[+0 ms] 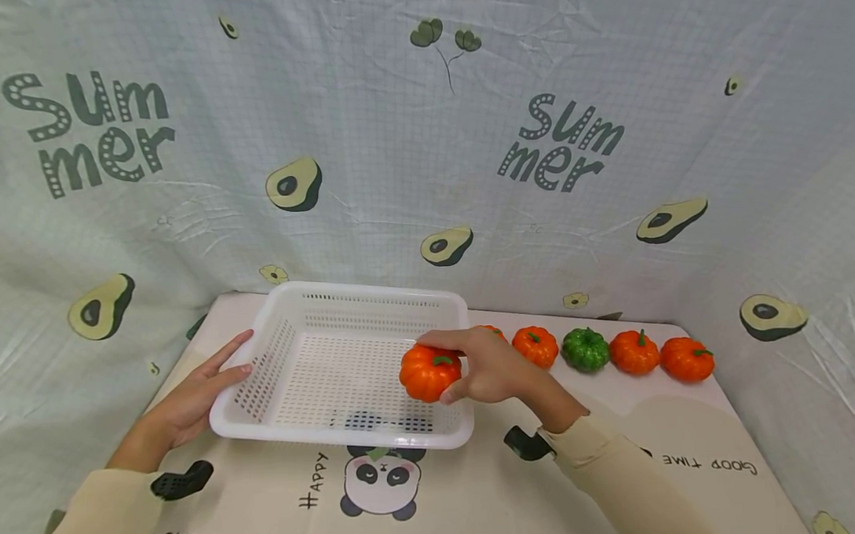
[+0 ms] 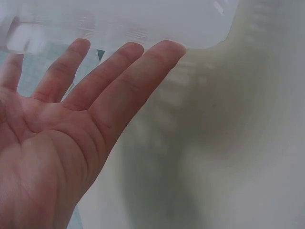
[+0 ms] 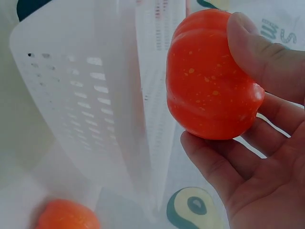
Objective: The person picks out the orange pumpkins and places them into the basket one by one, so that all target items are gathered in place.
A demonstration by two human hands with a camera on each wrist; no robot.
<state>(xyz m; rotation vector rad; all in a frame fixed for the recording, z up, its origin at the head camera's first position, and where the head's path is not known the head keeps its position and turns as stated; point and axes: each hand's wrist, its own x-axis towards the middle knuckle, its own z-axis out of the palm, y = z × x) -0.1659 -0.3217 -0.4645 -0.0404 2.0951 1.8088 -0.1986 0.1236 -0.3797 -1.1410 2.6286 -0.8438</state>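
Under the right hand's [image 1: 484,367] grip: shiny orange ribbed pumpkin [image 1: 422,373] masks part of the floor of the white perforated plastic basket [image 1: 372,291]. Just beyond grip: second orange pumpkin [image 1: 494,329], mostly hidden by knuckles. Lower left of grip, right-wrist view: rounded orange shape [image 3: 69,217], cut by bottom edge.

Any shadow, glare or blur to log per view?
Head: glints on the white rectangular perforated plastic basket, along its front rim; left wrist: broad soft shadow with lighter patches across the pale tabletop; right wrist: held orange ribbed pumpkin fairly crisp, second orange pumpkin at lower left softer.
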